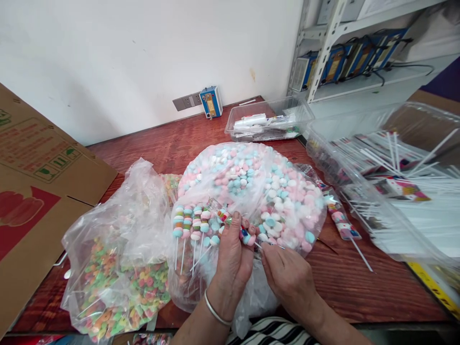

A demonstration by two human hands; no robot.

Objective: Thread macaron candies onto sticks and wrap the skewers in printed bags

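My left hand (233, 256), with a bangle at the wrist, is closed around a candy skewer (247, 237) in a printed clear wrapper. My right hand (287, 273) pinches the white stick end of the same skewer. Beneath both hands spreads a big clear bag of pink, blue and white candies (247, 172). Left of my left hand, several unwrapped candy skewers (196, 223) lie side by side on the bag, sticks toward me. A wrapped candy skewer (343, 220) rests on the table to the right.
A bag of coloured ring candies (118, 287) lies at left, beside a cardboard box (39, 182). On the right stands a clear bin (373, 206) of white sticks and wrappers. Farther back are a plastic tray (269, 134), a blue device (211, 102) and a metal shelf (325, 52).
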